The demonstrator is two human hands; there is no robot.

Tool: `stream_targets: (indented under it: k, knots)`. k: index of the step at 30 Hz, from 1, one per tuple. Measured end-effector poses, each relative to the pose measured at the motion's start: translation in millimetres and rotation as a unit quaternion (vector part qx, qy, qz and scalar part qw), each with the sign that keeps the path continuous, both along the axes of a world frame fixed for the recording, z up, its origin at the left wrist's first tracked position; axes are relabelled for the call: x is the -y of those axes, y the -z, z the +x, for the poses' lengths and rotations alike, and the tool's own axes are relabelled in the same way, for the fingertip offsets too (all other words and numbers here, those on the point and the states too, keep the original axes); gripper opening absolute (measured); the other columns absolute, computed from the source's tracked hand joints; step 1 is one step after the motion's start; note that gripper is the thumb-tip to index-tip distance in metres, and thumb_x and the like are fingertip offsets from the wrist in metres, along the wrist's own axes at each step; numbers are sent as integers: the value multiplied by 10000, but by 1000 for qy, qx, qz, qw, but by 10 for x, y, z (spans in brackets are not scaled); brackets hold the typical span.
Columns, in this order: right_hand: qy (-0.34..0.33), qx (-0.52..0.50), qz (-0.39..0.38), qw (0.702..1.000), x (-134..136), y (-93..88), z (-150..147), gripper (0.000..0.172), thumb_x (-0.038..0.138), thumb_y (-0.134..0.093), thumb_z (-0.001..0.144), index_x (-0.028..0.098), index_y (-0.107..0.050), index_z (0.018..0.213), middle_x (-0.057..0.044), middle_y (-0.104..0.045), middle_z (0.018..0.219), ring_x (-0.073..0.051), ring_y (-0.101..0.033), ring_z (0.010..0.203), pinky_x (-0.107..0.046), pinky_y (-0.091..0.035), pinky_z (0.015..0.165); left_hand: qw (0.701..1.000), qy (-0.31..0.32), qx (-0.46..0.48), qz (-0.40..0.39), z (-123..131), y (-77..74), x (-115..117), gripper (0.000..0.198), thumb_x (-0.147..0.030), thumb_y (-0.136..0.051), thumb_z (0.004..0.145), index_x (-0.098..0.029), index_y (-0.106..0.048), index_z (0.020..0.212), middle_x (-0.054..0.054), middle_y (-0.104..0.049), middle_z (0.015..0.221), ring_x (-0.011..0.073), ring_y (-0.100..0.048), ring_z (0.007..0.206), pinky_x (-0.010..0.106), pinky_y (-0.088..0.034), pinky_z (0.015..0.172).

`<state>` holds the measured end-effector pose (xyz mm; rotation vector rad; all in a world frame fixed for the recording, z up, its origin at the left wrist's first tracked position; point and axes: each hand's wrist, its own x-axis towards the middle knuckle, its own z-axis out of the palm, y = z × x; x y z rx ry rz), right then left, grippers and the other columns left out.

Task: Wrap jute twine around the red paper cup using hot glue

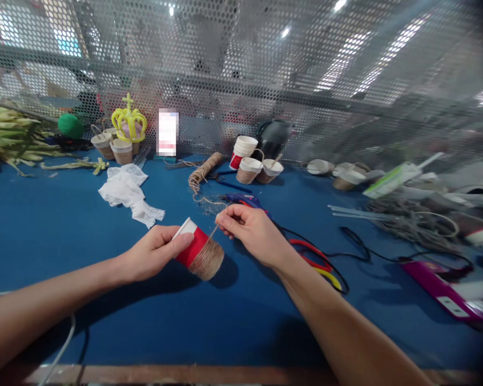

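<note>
Left hand (155,251): closed around the bare, upper part of a red-and-white paper cup (200,250), seemingly to leave the wound base clear.
Right hand (241,225): pinches a twine strand (213,231) off the cup's side, likely for tension.
Paper cup: tilted between both hands above a blue tabletop (145,321).
Twine roll (205,169): lies beyond, its cord trailing handward, apparently for easy feed.

Blue table (56,220), perforated screen (209,64) behind
Green ball (70,126) left of a yellow crown (131,128) — crumpled white cloth (124,186) lying nearer — purple power strip (425,279) at the right.
</note>
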<state>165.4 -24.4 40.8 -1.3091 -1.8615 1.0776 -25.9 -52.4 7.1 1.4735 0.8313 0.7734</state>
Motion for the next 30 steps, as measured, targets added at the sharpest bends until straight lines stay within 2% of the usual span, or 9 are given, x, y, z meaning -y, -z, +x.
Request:
stream_targets:
  k: [4, 16, 30]
  knots:
    - [-4, 9, 8, 1000, -2, 16, -8, 186, 299, -500, 769, 142, -514, 671, 22, -492, 579, -80, -436, 519, -225, -373, 516, 1000, 4, 8, -5, 2, -17, 12, 337, -387, -406, 811, -117, -596, 747, 5, -591, 673, 84, -478, 604, 182, -395, 603]
    - [-22, 23, 10, 999, -8, 93, -11, 208, 329, -492, 771, 143, -523, 683, 13, -494, 581, -96, -457, 529, -242, -386, 527, 999, -6, 7, 34, -9, -28, 34, 322, -359, -417, 810, -116, -606, 716, -15, -565, 620, 66, -436, 548, 159, -386, 554]
    - [-32, 50, 2, 998, 25, 64, -59, 204, 314, -489, 770, 138, -529, 675, 1, -526, 603, -99, -464, 540, -235, -376, 531, 998, 2, -1, 57, -13, -43, 50, 305, -327, -404, 822, -110, -607, 751, 3, -595, 661, 76, -474, 580, 157, -402, 570]
